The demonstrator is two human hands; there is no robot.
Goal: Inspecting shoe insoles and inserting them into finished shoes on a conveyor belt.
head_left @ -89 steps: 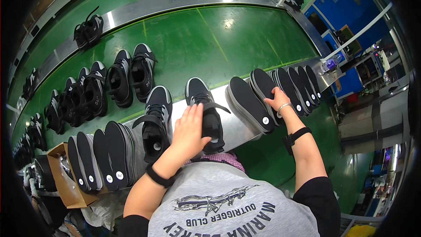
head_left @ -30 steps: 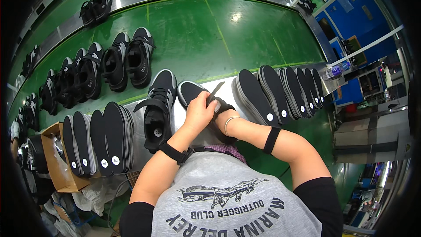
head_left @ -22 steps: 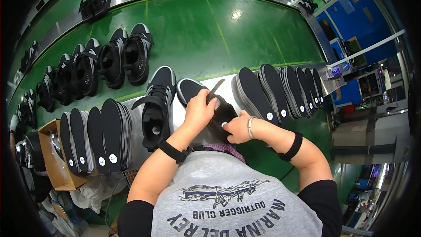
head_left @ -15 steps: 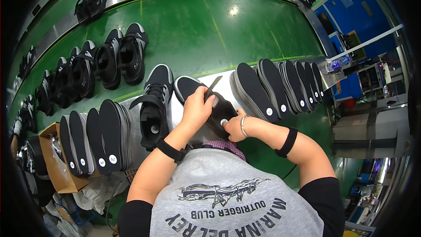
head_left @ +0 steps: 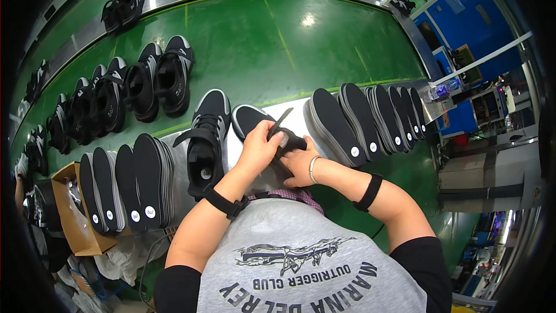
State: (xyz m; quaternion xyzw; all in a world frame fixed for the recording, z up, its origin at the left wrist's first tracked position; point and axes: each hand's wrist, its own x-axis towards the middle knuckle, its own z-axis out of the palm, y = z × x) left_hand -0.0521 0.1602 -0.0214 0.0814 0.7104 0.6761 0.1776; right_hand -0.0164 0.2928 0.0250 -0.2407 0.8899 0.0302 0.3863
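A black sneaker [head_left: 249, 115] with a grey-edged toe lies in front of me, toe pointing away. My left hand [head_left: 259, 147] is closed on its upper near the opening, beside a raised black strap [head_left: 281, 122]. At the heel end, my right hand [head_left: 300, 166] has its fingers inside the opening and its thumb near the heel; the fingertips are hidden. Both hands cover most of the shoe's inside. Just left stands a second black sneaker [head_left: 207, 122] with a round white sticker inside.
Stacks of black insoles [head_left: 333, 122] with white stickers line the right, with more insole stacks [head_left: 152, 179] on the left. Several black sneakers [head_left: 174, 75] stand in a row on the green surface [head_left: 243, 40]. An open cardboard box [head_left: 78, 220] is at lower left.
My right hand has moved left and farther into the sneaker, and the white sticker by its fingers is now covered. My left hand keeps its hold, shifted slightly.
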